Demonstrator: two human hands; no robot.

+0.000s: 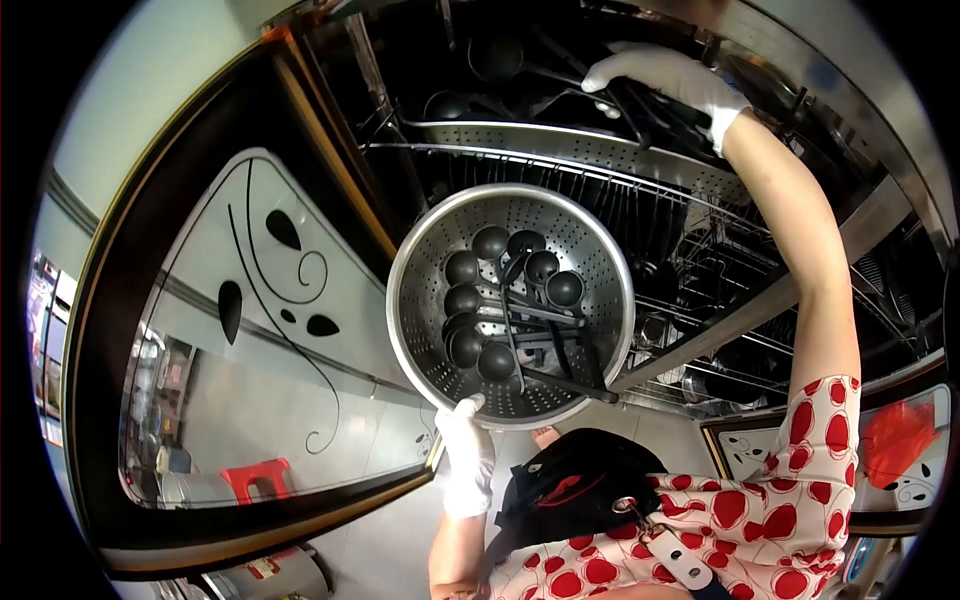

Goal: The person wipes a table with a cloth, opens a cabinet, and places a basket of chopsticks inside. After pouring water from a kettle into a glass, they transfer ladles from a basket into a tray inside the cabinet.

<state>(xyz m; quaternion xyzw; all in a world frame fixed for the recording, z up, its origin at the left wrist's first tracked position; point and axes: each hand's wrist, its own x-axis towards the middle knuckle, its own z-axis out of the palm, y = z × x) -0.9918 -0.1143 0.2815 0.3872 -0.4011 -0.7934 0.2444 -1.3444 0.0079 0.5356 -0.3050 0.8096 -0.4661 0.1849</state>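
Observation:
A round steel colander (410,345) with perforated walls holds several small black ladles (495,362), their bowls mostly toward the left and their handles crossing to the right. My left hand (466,445), in a white glove, grips the colander's near rim with the thumb over the edge. My right hand (665,82), also white-gloved, reaches up to the top shelf of the cabinet. Its fingers are closed around several black handles (632,112) of ladles. Dark ladle bowls (496,56) lie on that shelf to the left; the ends under my palm are hidden.
A perforated metal shelf (560,140) crosses above wire racks (720,265) holding dark utensils. The open cabinet door (200,350), with a leaf pattern, stands on the left. A metal post (740,320) rises at the right. A red stool (256,478) shows in the glossy door panel.

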